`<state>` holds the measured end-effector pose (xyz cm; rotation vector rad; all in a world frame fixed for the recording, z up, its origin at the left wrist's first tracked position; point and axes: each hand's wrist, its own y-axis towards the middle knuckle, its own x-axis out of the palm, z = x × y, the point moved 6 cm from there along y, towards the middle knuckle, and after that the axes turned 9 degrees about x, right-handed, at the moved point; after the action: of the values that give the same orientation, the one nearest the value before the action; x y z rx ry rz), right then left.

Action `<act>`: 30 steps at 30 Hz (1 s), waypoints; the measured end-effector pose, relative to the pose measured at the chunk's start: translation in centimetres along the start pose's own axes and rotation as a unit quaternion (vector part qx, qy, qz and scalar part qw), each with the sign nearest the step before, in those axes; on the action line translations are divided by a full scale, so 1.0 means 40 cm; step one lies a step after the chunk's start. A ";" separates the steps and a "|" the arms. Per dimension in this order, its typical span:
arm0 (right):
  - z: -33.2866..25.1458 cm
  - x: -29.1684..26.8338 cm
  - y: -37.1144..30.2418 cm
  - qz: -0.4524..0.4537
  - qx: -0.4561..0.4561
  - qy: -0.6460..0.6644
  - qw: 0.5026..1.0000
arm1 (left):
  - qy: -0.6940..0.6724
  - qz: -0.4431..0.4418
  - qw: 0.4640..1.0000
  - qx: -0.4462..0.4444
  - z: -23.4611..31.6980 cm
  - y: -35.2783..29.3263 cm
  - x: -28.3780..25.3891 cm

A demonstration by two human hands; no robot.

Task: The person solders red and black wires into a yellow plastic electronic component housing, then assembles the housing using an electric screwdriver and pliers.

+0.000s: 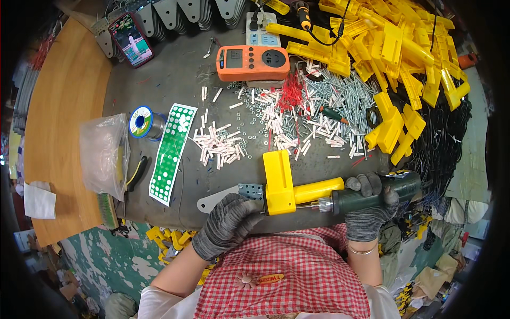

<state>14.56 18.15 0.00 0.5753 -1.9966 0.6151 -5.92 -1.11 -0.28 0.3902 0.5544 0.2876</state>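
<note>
My left hand [226, 222], in a grey knit glove, is closed round the flat grey metal plate [217, 199] at the left end of a yellow plastic housing [279, 183]. A dark perforated piece [251, 191] lies where plate and housing meet. My right hand [367, 210], gloved too, grips a dark green electric screwdriver [406, 187] held sideways. Its silver chuck [323, 204] points left, and the thin bit reaches the lower side of the housing, below the yellow handle. The bit's tip is hidden.
Beyond my hands lie loose screws [350, 93], white sleeves [220, 146] and red wires [292, 91]. Yellow housings [396, 45] pile up at the far right, beside black cables [446, 143]. An orange meter [249, 64], solder spool [146, 123], green sticker sheet [172, 154] and phone [131, 40] stand further left.
</note>
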 end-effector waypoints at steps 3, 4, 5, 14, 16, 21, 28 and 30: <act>-0.005 -0.003 0.000 0.005 -0.005 -0.003 1.000 | 0.004 -0.022 1.000 -0.007 -0.002 0.007 0.002; -0.006 -0.006 0.001 0.005 -0.005 -0.001 1.000 | 0.004 -0.022 1.000 -0.007 -0.004 0.006 0.004; -0.007 -0.008 0.001 0.005 -0.005 0.001 1.000 | -0.001 -0.016 1.000 0.002 -0.005 0.004 0.006; -0.002 -0.003 0.005 0.029 -0.007 0.002 1.000 | -0.004 -0.004 1.000 0.005 -0.008 -0.009 0.010; -0.002 0.001 0.003 0.037 -0.012 0.000 0.999 | 0.002 -0.001 1.000 0.006 -0.008 -0.010 0.007; -0.006 -0.003 0.001 0.000 -0.008 0.006 1.000 | -0.001 -0.005 1.000 -0.004 0.003 -0.004 0.001; -0.004 -0.006 0.001 0.012 -0.008 0.004 1.000 | 0.003 0.027 1.000 -0.012 0.004 -0.022 0.005; -0.005 -0.006 0.000 0.012 -0.011 0.005 1.000 | 0.041 0.042 0.998 -0.020 0.013 -0.016 -0.005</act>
<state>14.80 18.32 -0.12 0.5352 -2.0018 0.6073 -5.69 -1.89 -0.05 0.3647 0.6128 0.3966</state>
